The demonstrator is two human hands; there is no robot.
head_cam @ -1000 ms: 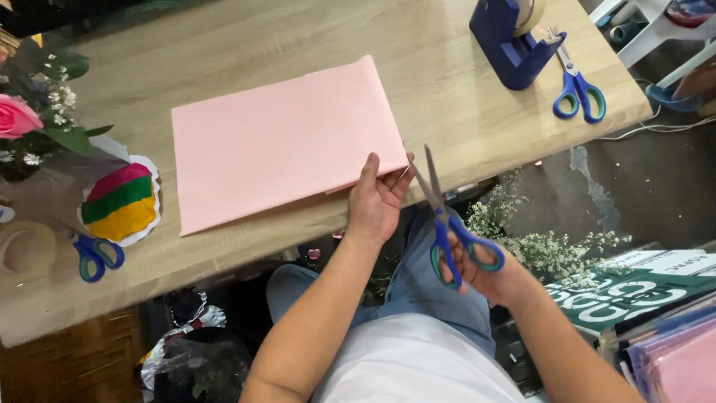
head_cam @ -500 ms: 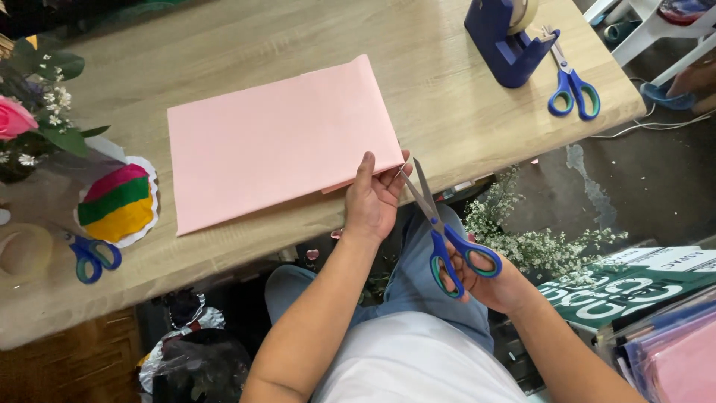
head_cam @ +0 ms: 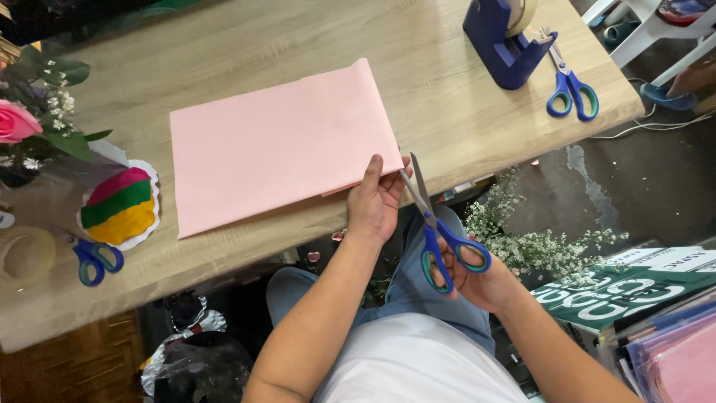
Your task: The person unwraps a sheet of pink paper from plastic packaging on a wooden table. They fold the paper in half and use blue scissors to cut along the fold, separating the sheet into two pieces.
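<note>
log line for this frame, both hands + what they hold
left hand: pinches corner of pink paper at table edge | right hand: holds blue scissors, blades open beside that corner, not cutting yet

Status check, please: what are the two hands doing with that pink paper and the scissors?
Left hand pinning pink paper at its near corner. Right hand holding blue scissors, blades open at the paper's edge. Nothing in between.

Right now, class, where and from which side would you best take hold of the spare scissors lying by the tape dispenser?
Take the scissors by the blue loop handles, coming from the table's near edge: the loops point toward that edge, while the shut blades point away toward the tape dispenser.
</note>
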